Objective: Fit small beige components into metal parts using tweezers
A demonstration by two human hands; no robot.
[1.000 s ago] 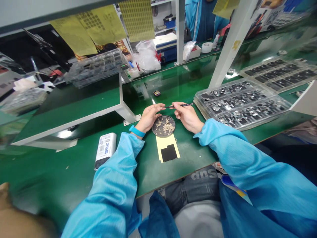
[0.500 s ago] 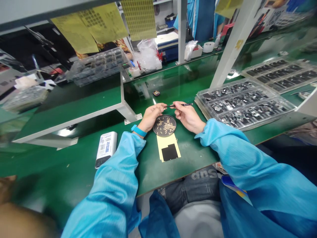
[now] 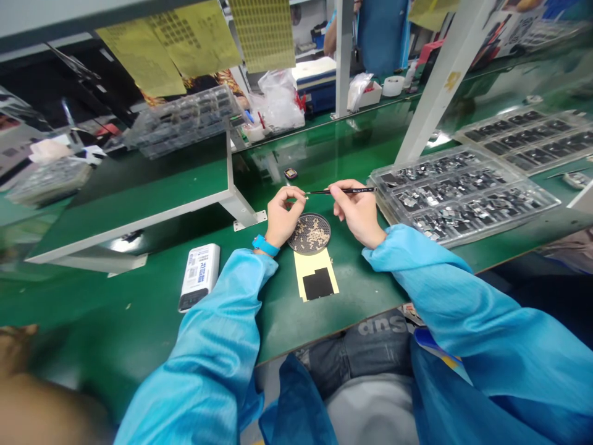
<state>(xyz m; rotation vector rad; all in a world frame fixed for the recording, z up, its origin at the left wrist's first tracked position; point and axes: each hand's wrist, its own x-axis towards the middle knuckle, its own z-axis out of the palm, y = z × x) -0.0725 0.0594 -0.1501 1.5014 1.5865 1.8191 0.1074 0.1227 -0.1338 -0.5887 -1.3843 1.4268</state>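
My right hand (image 3: 354,210) pinches black tweezers (image 3: 343,191) that point left, their tip meeting the fingertips of my left hand (image 3: 281,213). My left thumb and forefinger are pressed together on something too small to make out. Just below both hands a round dark mesh dish (image 3: 309,233) holds several small pale parts. In front of the dish a yellow sheet (image 3: 315,275) lies on the green bench with a black square on it. Both arms wear blue sleeves, and a blue band circles my left wrist.
Clear plastic trays (image 3: 463,194) of dark metal parts fill the right side. A white box (image 3: 199,276) lies to the left, beside a raised green shelf (image 3: 139,191) on a white bracket. A slanted white post (image 3: 435,80) rises behind the trays. A person stands across the bench (image 3: 375,31).
Both hands have lifted slightly away from the dish and the tweezers' tip now touches my left fingertips. The view shifted a little to the left.
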